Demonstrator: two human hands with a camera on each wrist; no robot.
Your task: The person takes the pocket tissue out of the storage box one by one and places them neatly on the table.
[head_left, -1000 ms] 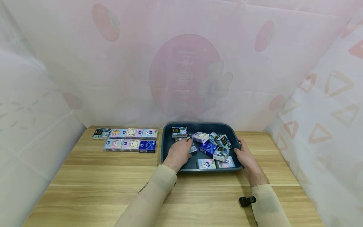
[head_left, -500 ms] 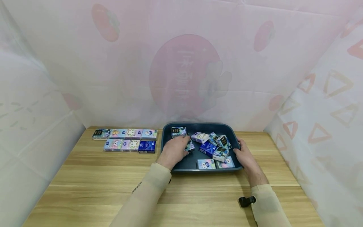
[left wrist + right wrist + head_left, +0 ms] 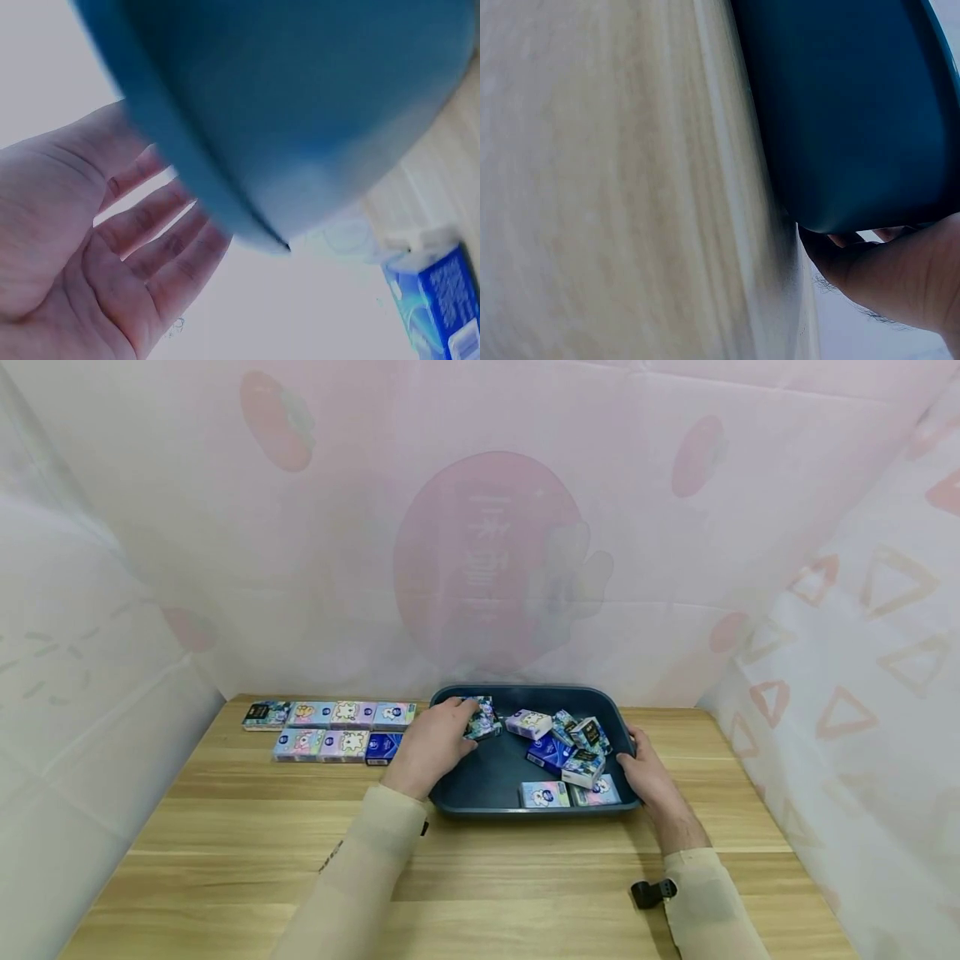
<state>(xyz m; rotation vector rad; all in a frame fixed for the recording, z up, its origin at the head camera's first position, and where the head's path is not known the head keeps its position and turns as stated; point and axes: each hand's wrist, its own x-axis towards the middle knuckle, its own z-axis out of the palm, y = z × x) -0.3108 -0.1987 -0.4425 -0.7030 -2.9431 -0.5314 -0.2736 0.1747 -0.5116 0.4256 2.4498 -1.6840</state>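
The dark teal tray (image 3: 487,785) holds several small packets. My left hand (image 3: 431,745) crosses the tray's left rim, its index fingertip touching a dark patterned packet (image 3: 485,712) in the back left part; the thumb lies lower, apart from the index finger. In the left wrist view the fingers of my left hand (image 3: 112,240) extend nearly straight, their tips hidden behind the tray (image 3: 300,112). My right hand (image 3: 654,777) grips the tray's right rim, thumb inside. The right wrist view shows my right hand (image 3: 900,277) against the end of the tray (image 3: 847,112).
Left of the tray, packets lie in two rows: a back row with a dark packet (image 3: 267,715) at its left end, and a front row ending in a blue packet (image 3: 382,747), partly covered by my left hand. Behind the wooden table (image 3: 247,860) hangs a printed cloth (image 3: 337,610).
My left hand has moved left and toward the back of the tray. Dark patterned packets that lay near its fingers now sit closer to the back left corner. My right hand has stayed in place.
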